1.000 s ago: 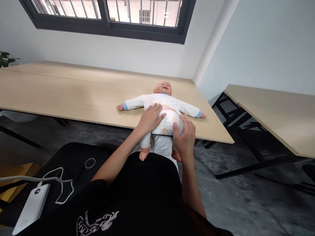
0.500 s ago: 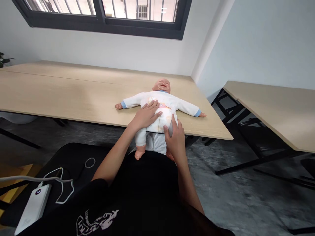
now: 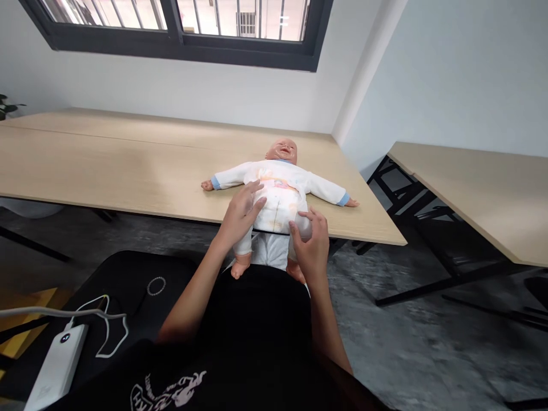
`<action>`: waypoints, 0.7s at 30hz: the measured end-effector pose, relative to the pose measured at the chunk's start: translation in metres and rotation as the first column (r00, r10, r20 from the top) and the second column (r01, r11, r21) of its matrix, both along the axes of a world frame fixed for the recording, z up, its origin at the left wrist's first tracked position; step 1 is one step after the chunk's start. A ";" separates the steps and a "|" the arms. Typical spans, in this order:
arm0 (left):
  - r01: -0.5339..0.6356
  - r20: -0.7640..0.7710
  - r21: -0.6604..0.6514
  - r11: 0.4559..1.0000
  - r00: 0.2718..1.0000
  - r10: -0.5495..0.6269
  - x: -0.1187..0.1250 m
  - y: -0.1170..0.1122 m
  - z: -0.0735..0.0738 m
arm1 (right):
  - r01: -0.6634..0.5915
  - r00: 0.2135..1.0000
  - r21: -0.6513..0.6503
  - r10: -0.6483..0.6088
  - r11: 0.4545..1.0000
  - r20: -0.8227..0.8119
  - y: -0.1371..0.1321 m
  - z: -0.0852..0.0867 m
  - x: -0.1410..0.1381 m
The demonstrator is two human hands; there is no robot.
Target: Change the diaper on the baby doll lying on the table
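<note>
A baby doll (image 3: pixel 281 150) in a white top with blue cuffs lies on its back, arms spread, legs hanging past the table's front edge. Around its hips is a white diaper (image 3: pixel 277 210) with a coloured print at the waist. My left hand (image 3: pixel 240 216) is at the diaper's left side, thumb and fingers apart, holding nothing. On the other side my right hand (image 3: pixel 314 244) curves its spread fingers by the doll's thigh; whether it touches the thigh I cannot tell. White cloth (image 3: pixel 272 250) hangs between the doll's legs, in front of my lap.
The light wooden table (image 3: pixel 141 160) runs along the wall under a window (image 3: pixel 180 40). A black chair (image 3: pixel 128 291) at lower left bears a white power bank (image 3: pixel 57 365), a cable and a beaded bracelet (image 3: pixel 156 286). Another table (image 3: pixel 471 182) stands to the right.
My left hand has drawn back from the diaper's front toward its left side. My right hand has shifted slightly outward to the right, showing more of the diaper.
</note>
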State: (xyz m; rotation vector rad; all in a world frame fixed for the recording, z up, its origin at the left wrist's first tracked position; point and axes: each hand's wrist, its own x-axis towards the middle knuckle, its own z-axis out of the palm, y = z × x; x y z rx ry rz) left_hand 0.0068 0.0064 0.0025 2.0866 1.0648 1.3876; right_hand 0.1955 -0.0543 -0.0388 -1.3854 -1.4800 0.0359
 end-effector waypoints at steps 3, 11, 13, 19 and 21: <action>-0.205 0.045 0.041 0.978 0.978 0.203 -0.007 -0.018 -0.015 | 0.011 1.000 0.044 -0.012 0.999 0.010 0.000 0.000 -0.002; -0.168 -0.008 -0.025 0.986 0.986 0.168 -0.012 -0.020 -0.031 | -0.011 0.997 0.090 0.005 0.996 0.075 0.001 -0.009 -0.006; -0.142 0.052 -0.047 0.989 0.988 0.144 -0.013 -0.017 -0.032 | -0.008 0.998 0.114 0.001 0.993 0.062 0.003 -0.010 -0.006; -0.105 0.210 -0.102 0.989 0.970 0.124 -0.017 -0.010 -0.034 | 0.049 0.999 0.169 -0.044 0.984 -0.031 0.009 -0.008 -0.002; -0.118 0.153 -0.080 0.990 0.980 0.129 -0.020 -0.011 -0.032 | 0.019 1.000 0.146 -0.019 0.989 -0.001 0.007 -0.008 0.005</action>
